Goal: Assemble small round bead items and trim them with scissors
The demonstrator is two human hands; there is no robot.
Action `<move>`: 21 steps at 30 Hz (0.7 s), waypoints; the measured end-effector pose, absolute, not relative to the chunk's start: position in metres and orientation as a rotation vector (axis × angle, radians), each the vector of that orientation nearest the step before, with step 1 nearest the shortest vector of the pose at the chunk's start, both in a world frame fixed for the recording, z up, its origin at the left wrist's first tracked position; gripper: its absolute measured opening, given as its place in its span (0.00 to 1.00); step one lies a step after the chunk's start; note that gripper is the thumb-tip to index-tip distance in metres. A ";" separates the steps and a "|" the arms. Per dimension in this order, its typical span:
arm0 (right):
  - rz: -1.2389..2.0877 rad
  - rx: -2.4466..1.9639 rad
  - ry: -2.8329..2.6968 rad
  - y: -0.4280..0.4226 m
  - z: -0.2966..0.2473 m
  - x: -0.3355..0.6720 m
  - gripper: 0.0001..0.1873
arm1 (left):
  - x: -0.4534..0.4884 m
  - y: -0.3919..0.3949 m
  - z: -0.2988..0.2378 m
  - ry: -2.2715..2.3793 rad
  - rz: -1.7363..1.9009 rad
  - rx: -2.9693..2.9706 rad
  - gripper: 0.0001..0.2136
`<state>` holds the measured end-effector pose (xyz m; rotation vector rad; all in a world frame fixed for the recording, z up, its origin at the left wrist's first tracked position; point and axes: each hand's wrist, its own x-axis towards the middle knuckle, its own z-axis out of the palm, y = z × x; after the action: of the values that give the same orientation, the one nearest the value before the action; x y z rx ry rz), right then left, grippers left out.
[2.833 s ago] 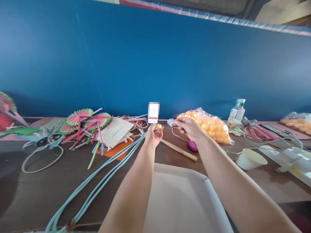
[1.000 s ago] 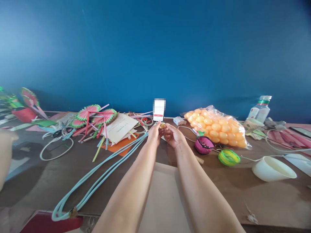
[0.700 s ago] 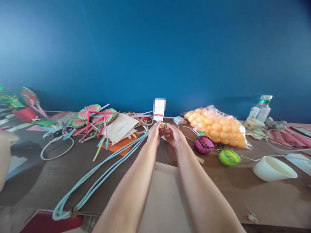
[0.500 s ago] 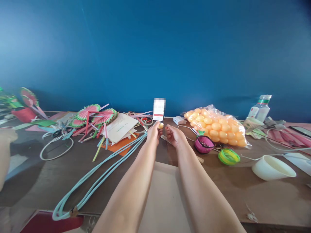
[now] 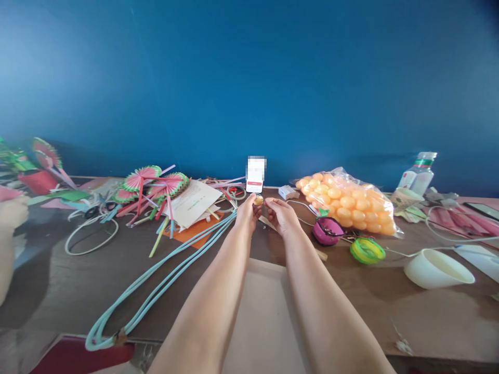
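Observation:
Both arms reach forward over the brown table. My left hand (image 5: 245,212) is closed on a small round gold-coloured piece (image 5: 258,200), too small to name more exactly. My right hand (image 5: 280,214) is beside it, thumb and fingertips pinched together close to the gold piece; whether anything is between them is too small to make out. Just beyond the hands a phone (image 5: 254,179) with a lit screen stands upright against the blue wall. A purple bowl (image 5: 327,231) with small dark bits in it sits to the right of my right hand.
Light-blue tubes (image 5: 156,275) loop across the left. Paper fans (image 5: 169,187), a printed sheet (image 5: 198,202) and scissors lie behind. Rightward are a bag of orange balls (image 5: 351,205), a green-yellow dish (image 5: 367,251), a white cup (image 5: 424,270) and a bottle. Another person's hand (image 5: 13,213) shows far left.
My right hand has come slightly left, its fingertips nearer the gold piece. My left hand stays about where it was. The other person's hand at far left has shifted, with something pink beside it.

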<state>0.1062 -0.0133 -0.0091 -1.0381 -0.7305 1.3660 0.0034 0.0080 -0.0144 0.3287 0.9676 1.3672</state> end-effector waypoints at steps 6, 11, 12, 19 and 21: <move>1.482 -0.918 -0.749 -0.014 -0.010 0.106 0.17 | 0.005 0.005 -0.012 0.942 1.372 0.360 0.09; 1.486 -0.890 -0.782 -0.012 -0.013 0.107 0.20 | 0.005 0.007 -0.016 0.932 1.383 0.436 0.10; 1.481 -0.893 -0.784 -0.011 -0.013 0.107 0.20 | 0.005 0.007 -0.017 0.930 1.387 0.452 0.11; 1.435 -0.914 -0.755 -0.010 -0.013 0.106 0.18 | 0.006 0.005 -0.015 0.927 1.402 0.525 0.11; 1.421 -0.919 -0.745 -0.010 -0.013 0.106 0.17 | 0.007 0.004 -0.014 0.936 1.403 0.535 0.11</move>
<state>0.1060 -0.0103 -0.0125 -0.9192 -0.7453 1.4205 0.0066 0.0041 -0.0139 0.5351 0.9365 1.4025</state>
